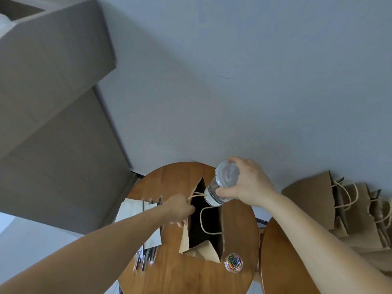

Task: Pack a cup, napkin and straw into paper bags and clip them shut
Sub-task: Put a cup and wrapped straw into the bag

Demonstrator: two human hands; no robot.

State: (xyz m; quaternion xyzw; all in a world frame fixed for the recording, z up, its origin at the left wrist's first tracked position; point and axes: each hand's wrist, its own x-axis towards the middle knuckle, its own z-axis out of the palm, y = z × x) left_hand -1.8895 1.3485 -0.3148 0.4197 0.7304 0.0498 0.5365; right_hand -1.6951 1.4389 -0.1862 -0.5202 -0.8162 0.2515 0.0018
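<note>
A brown paper bag [212,249] stands open on the round wooden table [169,272], its dark mouth facing up. My left hand [180,211] grips the bag's left rim beside a twine handle. My right hand [246,183] holds a clear plastic cup [222,183] with a lid, tilted, just above the far end of the bag's opening. White napkins [131,211] lie left of the bag, partly under my left forearm. Dark wrapped straws [146,255] lie beneath and in front of the napkins.
A small round clear tub of coloured paper clips [233,262] sits by the bag's near right corner. A second wooden table [282,262] adjoins on the right. Several brown paper bags [350,211] lean against the wall at right. A grey cabinet [53,102] rises at left.
</note>
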